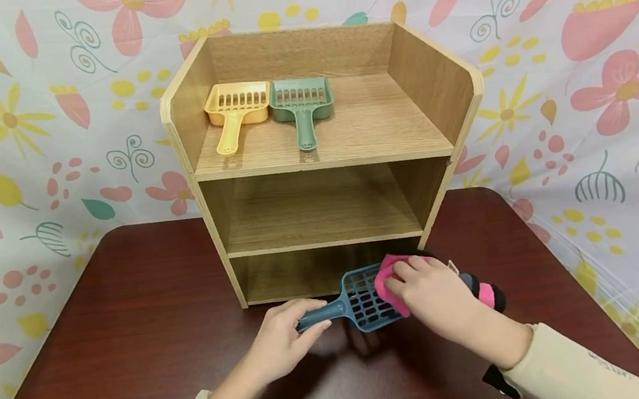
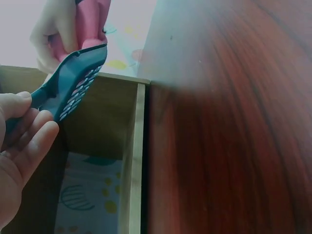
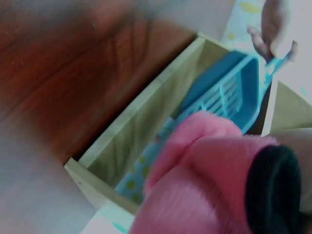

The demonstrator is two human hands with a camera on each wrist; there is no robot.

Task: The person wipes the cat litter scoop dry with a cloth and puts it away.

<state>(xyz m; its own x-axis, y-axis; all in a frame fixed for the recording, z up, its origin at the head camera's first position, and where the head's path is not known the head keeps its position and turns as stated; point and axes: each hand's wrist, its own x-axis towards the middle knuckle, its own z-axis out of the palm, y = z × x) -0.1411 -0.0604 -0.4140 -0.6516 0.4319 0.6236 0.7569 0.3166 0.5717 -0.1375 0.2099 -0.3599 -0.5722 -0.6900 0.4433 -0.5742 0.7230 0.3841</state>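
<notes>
A blue slotted litter scoop (image 1: 343, 307) is held above the table in front of the shelf's lower part. My left hand (image 1: 280, 343) grips its handle between thumb and fingers. With my right hand (image 1: 434, 292) I hold a pink cloth (image 1: 388, 284) against the scoop's wide end, covering part of the slots. In the left wrist view the scoop (image 2: 73, 73) is seen from the side, its rim meeting the cloth. Plush pink cloth (image 3: 195, 180) with black trim fills the lower part of the right wrist view, overlapping the scoop (image 3: 248, 92).
A wooden shelf (image 1: 324, 164) stands at the back of the dark red table (image 1: 153, 353). A yellow scoop (image 1: 231, 130) and a green scoop (image 1: 305, 128) lie side by side on its top. Beyond my right wrist shows a black-and-pink bundle (image 1: 487, 295). Flowered fabric (image 1: 523, 101) hangs behind.
</notes>
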